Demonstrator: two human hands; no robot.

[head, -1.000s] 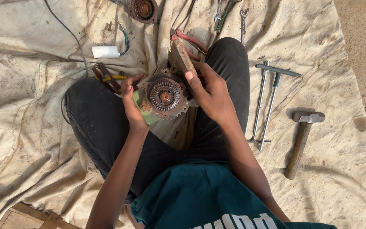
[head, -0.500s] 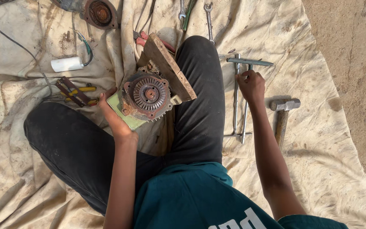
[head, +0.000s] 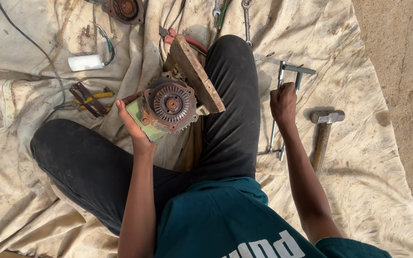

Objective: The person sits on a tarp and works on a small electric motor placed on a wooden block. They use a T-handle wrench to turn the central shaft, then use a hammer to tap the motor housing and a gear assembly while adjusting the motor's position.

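The person sits cross-legged on a stained canvas sheet point(head: 34, 191), and the left hand point(head: 132, 126) cups the rusty round motor part point(head: 170, 104) from its left side, fingers closed under the green housing edge so the finned face looks up at the camera. Just right of that grip, the part leans against a wooden block point(head: 194, 71) propped on the person's black-trousered leg. Well away to the right of the held part, the right hand point(head: 283, 100) is closed around the shaft of a long metal T-handle wrench point(head: 276, 119) lying on the sheet; it looks gripped but not lifted clear. Just beyond that hand to the right lies a hammer point(head: 323, 129). To the left of the left hand lie yellow-handled pliers point(head: 89, 98), and further up a small white cylinder point(head: 86, 62) and another rusty round piece point(head: 125, 9); spanners point(head: 247, 19) lie above the knee. Judging by this, the work seems at an early or middle stage: the part is steadied and a tool is being taken up, but no tool touches the part, whose centre hub and housing appear still assembled.
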